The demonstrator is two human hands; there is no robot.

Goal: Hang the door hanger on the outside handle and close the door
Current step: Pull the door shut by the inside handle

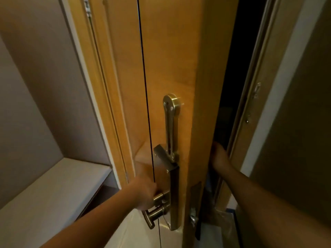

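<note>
The wooden door [168, 59] stands partly open, with a dark gap along its right edge. My left hand [143, 194] is closed around the brass knob [159, 197] on the inside lock plate, just above the lever handle [150, 217]. My right hand [218, 158] reaches through the gap past the door's edge [206, 122]. Its fingers are hidden behind the door on the outside face. The outside handle and the door hanger are out of sight.
A brass swing-bar door guard [170, 126] is mounted above the lock plate. The door frame [250, 113] with its metal catch stands at the right. At the left are a grey wall and a white shelf [53, 185].
</note>
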